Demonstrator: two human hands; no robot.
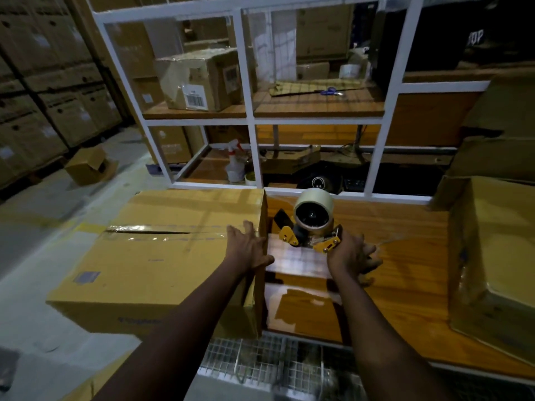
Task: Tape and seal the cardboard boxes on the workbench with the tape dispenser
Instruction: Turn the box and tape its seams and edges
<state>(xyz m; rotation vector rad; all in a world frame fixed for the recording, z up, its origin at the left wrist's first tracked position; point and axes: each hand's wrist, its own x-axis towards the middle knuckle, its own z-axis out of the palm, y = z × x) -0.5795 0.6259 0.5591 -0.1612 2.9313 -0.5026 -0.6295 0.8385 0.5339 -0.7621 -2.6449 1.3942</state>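
Note:
A large cardboard box (162, 256) lies on the left end of the wooden workbench (405, 270). A shiny strip of clear tape runs along its top seam, and a dark gap shows in the seam. My left hand (249, 247) rests flat on the box's right top edge, fingers spread. My right hand (351, 256) grips the handle of a yellow tape dispenser (312, 227) with a roll of pale tape, held just right of the box above the bench. A thin strand of tape trails to the right of that hand.
Another cardboard box (492, 270) stands at the right end of the bench. A white-framed shelf (252, 120) behind holds boxes, a spray bottle and blue scissors (330, 91). Stacked cartons line the left wall; a small open box (89, 166) sits on the floor. Wire mesh (260, 363) lies below.

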